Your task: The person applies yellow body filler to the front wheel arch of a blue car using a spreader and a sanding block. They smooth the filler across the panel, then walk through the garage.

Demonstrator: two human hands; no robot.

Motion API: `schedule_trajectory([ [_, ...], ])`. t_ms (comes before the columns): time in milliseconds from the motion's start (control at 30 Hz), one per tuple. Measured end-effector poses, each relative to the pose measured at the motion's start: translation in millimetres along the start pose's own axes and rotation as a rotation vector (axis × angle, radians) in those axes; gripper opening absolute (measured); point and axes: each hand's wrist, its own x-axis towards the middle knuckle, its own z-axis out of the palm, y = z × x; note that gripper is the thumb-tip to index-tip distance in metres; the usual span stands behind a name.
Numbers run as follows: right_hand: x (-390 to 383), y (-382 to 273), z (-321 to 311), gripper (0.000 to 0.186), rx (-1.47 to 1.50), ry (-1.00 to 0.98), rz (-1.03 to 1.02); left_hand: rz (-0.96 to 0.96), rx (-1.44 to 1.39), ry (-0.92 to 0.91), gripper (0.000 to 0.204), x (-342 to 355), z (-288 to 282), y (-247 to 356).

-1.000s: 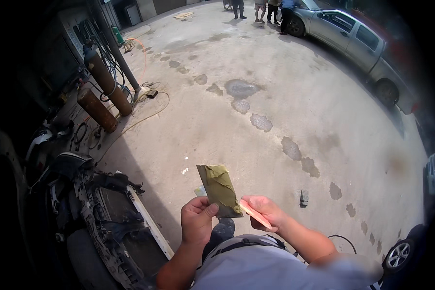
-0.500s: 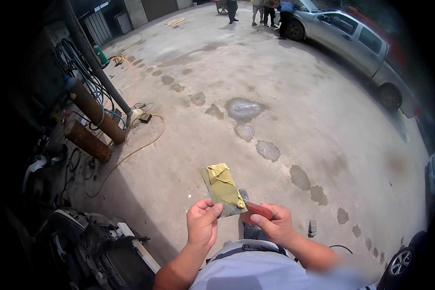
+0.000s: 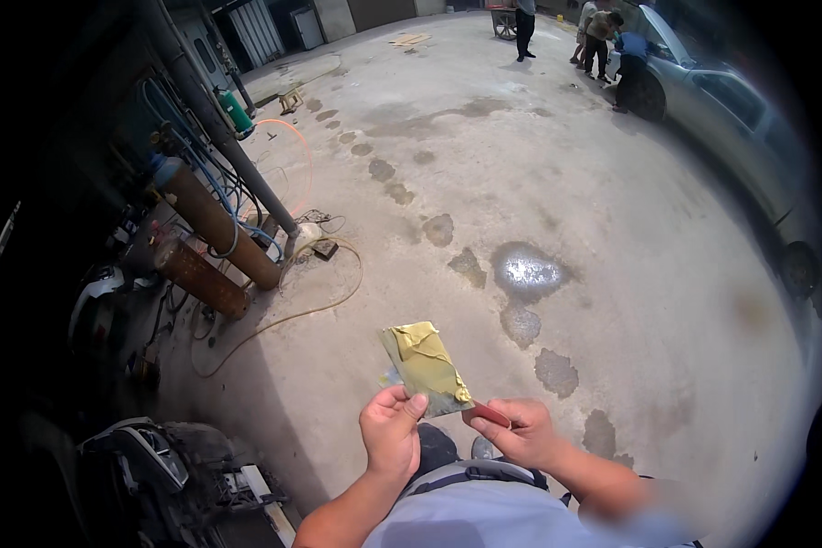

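Observation:
My left hand (image 3: 391, 437) grips the lower edge of a thin flat mixing plate (image 3: 443, 400), thumb on top. Yellow putty (image 3: 422, 367) covers most of the plate, with thick ridges at its far end and a lump along its right edge. In my right hand (image 3: 523, 433) is a small red putty scraper (image 3: 490, 414), pinched between thumb and fingers. The scraper's front edge meets the plate's lower right corner beside the putty lump; whether it presses on the plate I cannot tell. Both hands are in front of my waist.
Two gas cylinders (image 3: 215, 219) lean by a pole (image 3: 237, 137) at left, with a looped hose (image 3: 361, 274) on the concrete. Removed car parts (image 3: 164, 466) lie at lower left. Wet patches (image 3: 530, 271) cross the ground. Several people (image 3: 603, 46) stand near a silver pickup (image 3: 712, 100).
My view has turned left, so the cylinders, wet patches and pickup sit further right. The scraper has tilted and shows less of its red face. Both hands keep their holds.

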Motion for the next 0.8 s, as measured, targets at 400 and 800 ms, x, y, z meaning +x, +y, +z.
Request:
schedule_trajectory([
  [400, 359.3, 169.6, 2.5, 0.029, 0.986, 0.317, 0.553, -0.323, 0.177, -0.319, 0.015, 358.1, -31.9, 26.9],
  [800, 686.3, 270.8, -0.7, 0.018, 1.144, 0.313, 0.713, -0.328, 0.333, -0.594, 0.018, 703.6, 13.2, 87.0],
])
